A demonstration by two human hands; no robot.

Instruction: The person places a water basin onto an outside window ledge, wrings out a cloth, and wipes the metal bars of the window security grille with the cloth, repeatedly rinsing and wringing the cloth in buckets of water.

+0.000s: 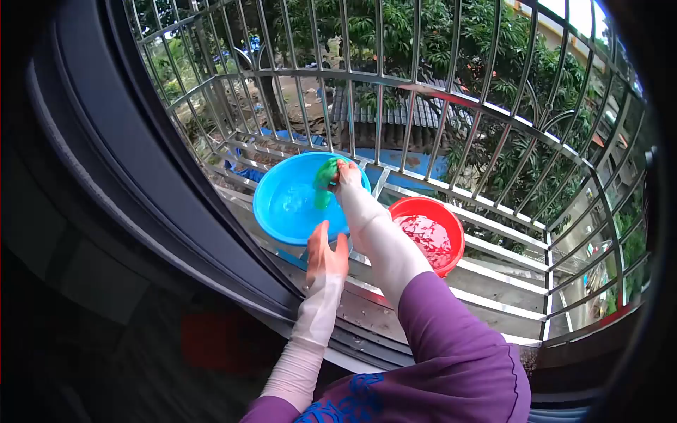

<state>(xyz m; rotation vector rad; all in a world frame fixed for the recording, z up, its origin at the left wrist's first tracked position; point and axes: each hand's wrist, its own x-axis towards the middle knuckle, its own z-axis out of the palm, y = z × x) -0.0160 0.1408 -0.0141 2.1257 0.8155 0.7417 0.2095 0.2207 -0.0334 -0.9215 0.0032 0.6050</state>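
My right hand (348, 173) is closed on a bunched green cloth (326, 173) above the far right part of a blue basin (265, 211). The lower end of the cloth hangs towards the water in the basin, whose surface is rippled. My left hand (326, 258) is at the near rim of that basin, with its thumb and fingers apart and nothing in it. Whether it touches the rim, I cannot tell. To the right of my right forearm stands a red basin (455, 262) holding liquid with dark streaks or reflections on it.
Both basins rest on a slatted metal floor (493, 304) outside a window. Upright metal bars (379, 106) enclose it at the back and sides. A dark window frame (162, 162) runs along the left. Trees and a tiled roof (395, 116) lie beyond the bars.
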